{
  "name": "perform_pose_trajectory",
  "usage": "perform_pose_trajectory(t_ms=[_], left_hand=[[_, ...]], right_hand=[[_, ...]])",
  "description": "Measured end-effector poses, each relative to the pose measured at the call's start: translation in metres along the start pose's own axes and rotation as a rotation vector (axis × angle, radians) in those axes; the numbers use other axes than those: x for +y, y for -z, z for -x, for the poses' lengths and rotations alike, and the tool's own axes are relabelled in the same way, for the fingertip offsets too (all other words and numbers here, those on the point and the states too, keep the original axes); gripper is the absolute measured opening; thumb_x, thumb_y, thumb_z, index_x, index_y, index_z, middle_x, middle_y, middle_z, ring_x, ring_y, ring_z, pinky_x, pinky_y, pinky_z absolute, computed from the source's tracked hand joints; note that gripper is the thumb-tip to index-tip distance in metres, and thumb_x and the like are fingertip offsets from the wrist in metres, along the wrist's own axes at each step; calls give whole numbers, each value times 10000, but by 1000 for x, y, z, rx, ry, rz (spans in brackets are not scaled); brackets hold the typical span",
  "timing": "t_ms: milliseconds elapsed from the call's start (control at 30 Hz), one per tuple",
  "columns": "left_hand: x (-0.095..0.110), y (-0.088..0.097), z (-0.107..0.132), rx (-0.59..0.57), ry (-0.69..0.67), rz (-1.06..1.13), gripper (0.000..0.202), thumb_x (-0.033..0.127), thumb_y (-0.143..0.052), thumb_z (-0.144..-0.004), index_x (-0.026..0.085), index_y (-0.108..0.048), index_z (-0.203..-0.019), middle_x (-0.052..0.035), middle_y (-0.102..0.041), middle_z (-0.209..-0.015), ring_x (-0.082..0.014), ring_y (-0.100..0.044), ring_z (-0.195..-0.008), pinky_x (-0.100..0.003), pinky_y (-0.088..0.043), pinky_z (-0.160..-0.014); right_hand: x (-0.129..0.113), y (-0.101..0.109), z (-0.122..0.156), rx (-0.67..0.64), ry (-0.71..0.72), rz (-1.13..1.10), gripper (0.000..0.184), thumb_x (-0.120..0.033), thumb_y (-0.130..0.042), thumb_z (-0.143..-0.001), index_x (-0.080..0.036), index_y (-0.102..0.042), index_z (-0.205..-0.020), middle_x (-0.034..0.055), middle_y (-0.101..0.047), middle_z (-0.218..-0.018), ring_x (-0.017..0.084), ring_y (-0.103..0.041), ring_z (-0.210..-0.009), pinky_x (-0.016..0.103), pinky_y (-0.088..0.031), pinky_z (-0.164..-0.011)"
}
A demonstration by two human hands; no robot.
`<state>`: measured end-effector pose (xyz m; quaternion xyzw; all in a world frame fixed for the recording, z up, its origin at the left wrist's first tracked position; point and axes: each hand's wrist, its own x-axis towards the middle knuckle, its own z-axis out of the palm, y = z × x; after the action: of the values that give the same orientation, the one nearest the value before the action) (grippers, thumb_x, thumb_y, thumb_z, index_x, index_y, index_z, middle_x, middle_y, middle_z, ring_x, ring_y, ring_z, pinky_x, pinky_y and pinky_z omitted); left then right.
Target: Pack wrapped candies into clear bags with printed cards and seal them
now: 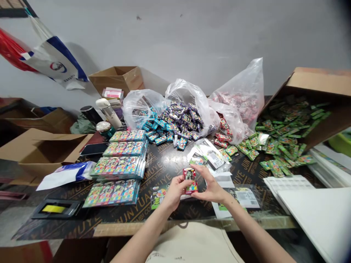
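My left hand is closed on a small red packet with a cartoon figure on it, the thumb pressed across its front. From the other side my right hand spans the same packet, its fingertips at the top edge and the thumb at the bottom edge. Under and beside my hands lie a clear printed pouch and another pouch over white paper. More clear pouches rest just beyond my fingers.
Stacks of filled packet sets stand at left, near a tape holder. Behind are blue packets, purple packets and red packets, partly in plastic bags. Green packets spill from a tipped carton. White sheets lie right.
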<state>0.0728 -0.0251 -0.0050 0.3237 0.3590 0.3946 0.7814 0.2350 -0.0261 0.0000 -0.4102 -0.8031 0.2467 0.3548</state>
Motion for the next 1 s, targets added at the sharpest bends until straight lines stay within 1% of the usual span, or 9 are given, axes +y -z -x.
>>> perform_pose_trajectory(t_ms=[167, 333, 467, 567, 633, 767, 867, 933, 1000], left_hand=[[6, -2, 10, -81, 149, 196, 391, 437, -571, -757, 137, -595, -1007, -71, -674, -807, -184, -632, -703, -291, -467, -665], [5, -2, 13, -92, 157, 197, 325, 356, -642, -721, 149, -584, -964, -42, -649, -766, -151, -613, -643, -276, -463, -650], [-3, -2, 7, 79, -45, -63, 370, 255, -746, -602, 148, -560, -904, 2, -601, -754, -107, -555, -647, -214, -430, -615], [-14, -1, 2, 269, -217, -292, 420, 238, -779, -532, 162, -523, -857, 34, -568, -736, -99, -523, -658, -197, -406, -613], [-23, 1, 1, 316, -237, -376, 397, 284, -757, -563, 165, -507, -848, 41, -550, -721, -97, -508, -638, -202, -400, -604], [-37, 2, 2, 268, -228, -416, 385, 352, -685, -656, 170, -489, -933, 7, -565, -812, -125, -529, -718, -239, -423, -669], [-38, 8, 3, 153, -230, -491, 398, 374, -594, -743, 194, -466, -1074, -28, -574, -944, -155, -546, -828, -276, -435, -738], [-33, 19, 2, 102, -249, -681, 414, 388, -562, -764, 202, -478, -1124, -50, -565, -994, -178, -542, -884, -309, -428, -785], [-27, 34, 1, 102, -317, -985, 494, 420, -609, -714, 211, -502, -1149, -77, -535, -1076, -225, -507, -986, -366, -391, -865]], right_hand=[[-4, -2, 10, 133, 7, -62, 804, -307, -694, -583, -224, -341, -1301, 85, -458, -1257, 274, -415, -1163, 421, -314, -1006], [-6, -3, 13, 118, 20, -69, 864, -359, -718, -575, -213, -304, -1320, 98, -446, -1255, 278, -406, -1162, 438, -309, -1005], [-8, -8, 14, 57, 54, 37, 935, -395, -729, -573, -231, -245, -1355, 109, -315, -1354, 304, -296, -1242, 474, -267, -1020], [-11, -14, 16, 8, 47, 73, 837, -312, -692, -622, -261, -276, -1347, 94, -354, -1312, 276, -341, -1208, 445, -311, -992], [-13, -18, 17, -12, 27, 80, 779, -264, -667, -631, -268, -321, -1329, 86, -394, -1266, 261, -379, -1170, 421, -335, -972], [-13, -24, 20, 3, -3, 104, 766, -240, -655, -594, -243, -367, -1305, 95, -384, -1264, 276, -376, -1162, 430, -329, -968], [-8, -23, 24, -10, -20, 105, 766, -206, -631, -586, -238, -364, -1303, 89, -421, -1217, 263, -400, -1135, 421, -340, -962], [0, -19, 29, 18, -47, 107, 753, -183, -615, -593, -236, -362, -1301, 86, -431, -1202, 255, -407, -1129, 412, -352, -959], [12, -11, 34, 75, -92, 127, 738, -168, -605, -612, -233, -353, -1303, 88, -432, -1207, 255, -403, -1136, 414, -353, -964]])
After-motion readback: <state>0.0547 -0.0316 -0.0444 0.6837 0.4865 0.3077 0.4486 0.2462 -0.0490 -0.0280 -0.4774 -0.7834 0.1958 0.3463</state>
